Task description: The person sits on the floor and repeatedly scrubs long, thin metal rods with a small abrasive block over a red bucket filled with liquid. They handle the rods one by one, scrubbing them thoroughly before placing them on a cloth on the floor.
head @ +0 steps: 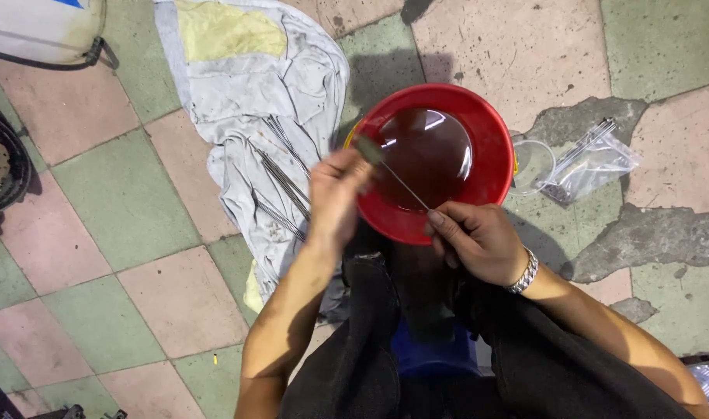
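pinching a thin, stiff, light spoke [405,185] at both ends: left hand [335,198] clenched, right hand [474,240] grasping; oily, slippery over the red basin [494,140].

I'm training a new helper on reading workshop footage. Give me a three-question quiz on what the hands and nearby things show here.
1. True or false: both hands hold the same thin metal rod over the red basin.
2. Which hand wears the metal bracelet? A) left hand B) right hand C) neither
3. Fill in: more thin rods lie on the grey ___ spread on the tiled floor.

Key:
1. True: the left hand pinches the upper end, the right hand the lower end.
2. B
3. cloth; a clear bag of rods lies on the basin's other side.
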